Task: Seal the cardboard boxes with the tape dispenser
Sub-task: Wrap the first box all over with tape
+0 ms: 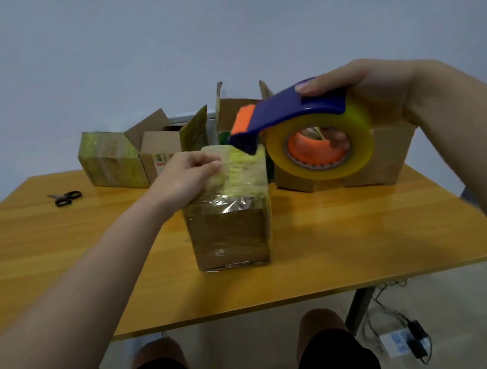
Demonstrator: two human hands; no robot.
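We note the blue-and-orange tape dispenser (303, 106) held just above the small brown tape-wrapped cardboard box (230, 235), the right hand (371, 89) wrapped round it. The left hand (186, 176) pinches the loose tape end (219, 169) on the box top. We recommend a taut pull, pressed flat.

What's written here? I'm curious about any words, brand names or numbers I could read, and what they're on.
No text here is legible.
On the open cardboard box at the back: red and dark print, too blurred to read.
On the green flap: a printed pattern, no words I can make out.
On the white power strip on the floor: blue marks, too small to read.
On the tape dispenser: no lettering visible.
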